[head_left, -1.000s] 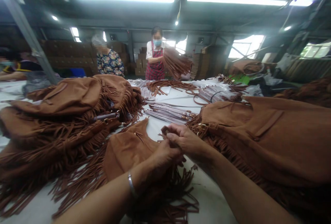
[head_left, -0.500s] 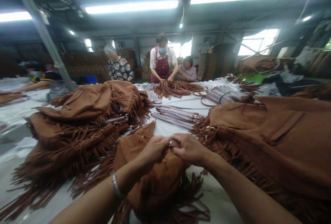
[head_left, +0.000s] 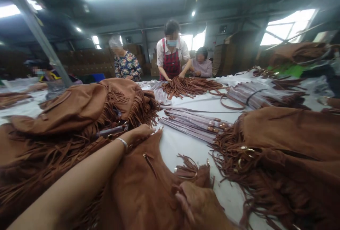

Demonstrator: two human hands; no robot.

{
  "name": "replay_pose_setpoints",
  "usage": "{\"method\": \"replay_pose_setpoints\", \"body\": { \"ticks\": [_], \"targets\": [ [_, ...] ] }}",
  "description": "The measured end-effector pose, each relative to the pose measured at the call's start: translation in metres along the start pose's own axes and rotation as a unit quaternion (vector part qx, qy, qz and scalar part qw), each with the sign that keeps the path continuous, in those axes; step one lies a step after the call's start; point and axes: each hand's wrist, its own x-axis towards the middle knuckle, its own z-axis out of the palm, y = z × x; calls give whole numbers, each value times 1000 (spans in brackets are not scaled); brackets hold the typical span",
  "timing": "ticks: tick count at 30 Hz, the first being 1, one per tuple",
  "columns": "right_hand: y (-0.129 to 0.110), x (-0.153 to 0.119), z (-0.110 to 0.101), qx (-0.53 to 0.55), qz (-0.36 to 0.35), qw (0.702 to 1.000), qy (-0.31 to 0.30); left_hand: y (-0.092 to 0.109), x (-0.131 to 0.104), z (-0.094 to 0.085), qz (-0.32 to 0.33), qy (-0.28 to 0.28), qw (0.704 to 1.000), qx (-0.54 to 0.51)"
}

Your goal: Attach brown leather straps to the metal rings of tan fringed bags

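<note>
A brown suede bag (head_left: pixel 140 184) with a small zip pull on its front lies before me, its pointed upper corner reaching toward the middle of the table. My left hand (head_left: pixel 142 132) is closed at the bag's upper left edge, beside that corner; its fingertips are partly hidden. Lower down, my right hand (head_left: pixel 198 201) has its fingers curled around the bag's right edge. Just beyond the right hand are a short fringe tassel (head_left: pixel 190 166) and another brown part with metal fittings.
Fringed brown bags (head_left: pixel 77 102) are piled at left, and another large bag (head_left: pixel 287 131) lies at right. Plastic-wrapped straps (head_left: pixel 193 122) rest on the white table (head_left: pixel 175 148). Across it, a person in a checked apron (head_left: pixel 172 60) handles brown strips (head_left: pixel 191 86). Other people are behind.
My hands were together over the bag, holding a small strap piece. Now they are apart: the left has moved up to the bag's corner, the right down to its right side. The bag is spread wider.
</note>
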Motion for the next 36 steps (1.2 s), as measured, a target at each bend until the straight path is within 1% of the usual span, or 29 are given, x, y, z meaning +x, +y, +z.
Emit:
{"method": "replay_pose_setpoints", "body": {
  "ticks": [2,4,6,7,9,12,14,16,18,19,20,22,25,27,29,32,34,36],
  "targets": [
    [7,-2,11,-16,-46,999,20,-7,18,7,-26,-62,998,-23],
    [12,-1,18,-23,-70,996,44,-8,27,14,-37,-114,991,-50],
    [15,0,21,-28,-79,995,62,-4,28,20,-29,-146,986,-76],
    [15,2,20,-25,-80,994,65,0,26,23,-15,-150,985,-87],
    [12,4,17,-7,-74,995,61,8,17,28,31,-135,985,-102],
    [5,6,8,23,-37,999,29,23,-8,37,97,-86,987,-99],
    [1,6,2,40,3,999,5,34,-33,42,147,-55,986,-54],
    [0,5,-2,70,37,997,-6,45,-61,48,209,-15,977,26],
    [0,3,-7,133,54,990,8,53,-89,55,266,43,954,129],
    [-1,2,-10,176,57,982,26,55,-101,59,281,71,941,174],
    [-1,1,-13,223,62,972,50,57,-112,63,289,98,928,215],
    [-1,-1,-22,316,80,940,106,55,-128,72,288,123,909,277],
    [-2,-3,-36,416,125,885,167,46,-141,85,278,120,899,315],
    [-2,-1,-45,449,146,864,174,40,-145,92,281,120,897,319],
    [-1,3,-50,451,148,865,163,35,-147,95,290,121,899,305],
    [-1,12,-54,416,136,886,149,31,-150,95,310,100,902,284],
    [1,19,-53,395,143,896,145,29,-151,94,325,77,894,297],
    [3,26,-51,375,156,904,131,28,-151,91,337,65,887,310]
  ]
}}
